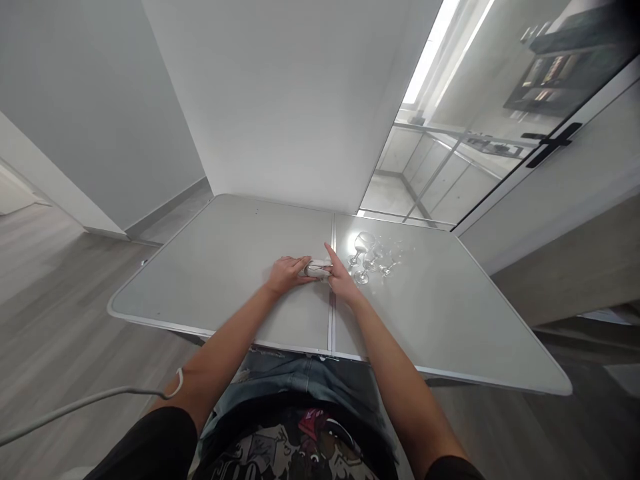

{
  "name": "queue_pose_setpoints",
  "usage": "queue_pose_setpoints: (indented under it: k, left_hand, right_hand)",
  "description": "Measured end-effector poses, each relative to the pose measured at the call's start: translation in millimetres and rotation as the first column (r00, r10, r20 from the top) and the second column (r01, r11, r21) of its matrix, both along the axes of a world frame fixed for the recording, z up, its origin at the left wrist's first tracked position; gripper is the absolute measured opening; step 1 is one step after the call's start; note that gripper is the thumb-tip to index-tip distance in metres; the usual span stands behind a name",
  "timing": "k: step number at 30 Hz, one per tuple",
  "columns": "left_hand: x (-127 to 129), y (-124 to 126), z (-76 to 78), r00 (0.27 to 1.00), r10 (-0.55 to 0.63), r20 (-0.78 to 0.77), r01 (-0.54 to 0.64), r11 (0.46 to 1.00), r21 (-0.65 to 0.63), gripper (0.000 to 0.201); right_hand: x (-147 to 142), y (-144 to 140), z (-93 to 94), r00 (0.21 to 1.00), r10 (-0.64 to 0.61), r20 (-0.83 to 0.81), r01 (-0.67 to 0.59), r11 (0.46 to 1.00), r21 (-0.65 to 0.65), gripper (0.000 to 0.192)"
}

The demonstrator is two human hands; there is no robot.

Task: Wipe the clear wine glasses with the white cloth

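Both of my hands meet near the middle of a grey folding table (210,267). My left hand (286,273) and my right hand (340,277) together hold a small white and clear object (318,269), possibly a cloth or a glass; I cannot tell which. My right forefinger points up and away over it. Just to the right of my hands, several clear stemmed glasses (373,257) are grouped on the table, some upright and at least one tilted.
A seam (332,300) splits the table into two halves. A white panel (280,100) rises behind the table. Glass walls and a door stand at the right. A white cable (75,403) trails at the lower left over grey wood flooring.
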State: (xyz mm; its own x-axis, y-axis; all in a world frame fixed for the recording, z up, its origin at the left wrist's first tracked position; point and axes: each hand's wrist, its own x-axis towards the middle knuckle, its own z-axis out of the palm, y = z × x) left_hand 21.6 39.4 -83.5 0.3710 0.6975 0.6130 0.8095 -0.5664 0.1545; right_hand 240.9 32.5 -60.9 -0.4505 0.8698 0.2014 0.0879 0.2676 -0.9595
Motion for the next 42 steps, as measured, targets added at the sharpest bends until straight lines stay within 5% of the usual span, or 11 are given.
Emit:
queue_pose_setpoints:
  k: [5,12,16,21,24,29,33,42]
  left_hand:
    - [-2.0,0.9,-1.1,0.997,0.036,0.065,-0.039,0.998,0.047,0.057]
    - [-2.1,1.4,-2.1,1.000,0.019,-0.001,-0.019,0.999,0.031,0.056]
    - [-2.2,-0.1,0.2,0.999,-0.021,-0.032,0.021,1.000,0.020,0.057]
    - [-4.4,2.4,-2.0,1.000,0.006,0.004,-0.006,0.999,0.032,0.058]
    - [-5.1,5.2,-6.0,0.999,0.036,0.020,-0.037,0.999,0.038,0.058]
    - [-4.8,6.0,-7.9,1.000,0.023,0.003,-0.023,0.999,0.034,0.058]
    - [-5.0,5.5,-7.3,1.000,0.000,-0.016,0.000,1.000,0.027,0.059]
    - [-5.9,8.5,-8.4,0.999,0.024,0.028,-0.025,0.999,0.041,0.061]
  right_hand:
    - [6.4,1.2,1.6,0.972,0.011,-0.235,-0.030,0.997,-0.076,0.103]
    - [-5.6,1.7,-13.8,0.993,0.001,0.118,-0.027,0.974,0.223,0.098]
    - [-4.5,4.5,-15.4,0.993,0.015,0.117,-0.032,0.989,0.144,0.100]
    - [4.4,6.7,-6.3,0.990,0.088,-0.108,-0.094,0.994,-0.055,0.096]
    - [3.4,5.8,-4.5,0.982,0.072,-0.172,-0.081,0.996,-0.046,0.099]
    - [-5.9,4.4,-12.6,0.997,-0.008,0.081,-0.009,0.980,0.201,0.098]
    - [-8.3,4.5,-16.3,0.981,-0.054,0.187,0.020,0.983,0.180,0.102]
    - [0.4,7.7,-7.7,0.992,0.023,-0.123,-0.021,1.000,0.020,0.101]
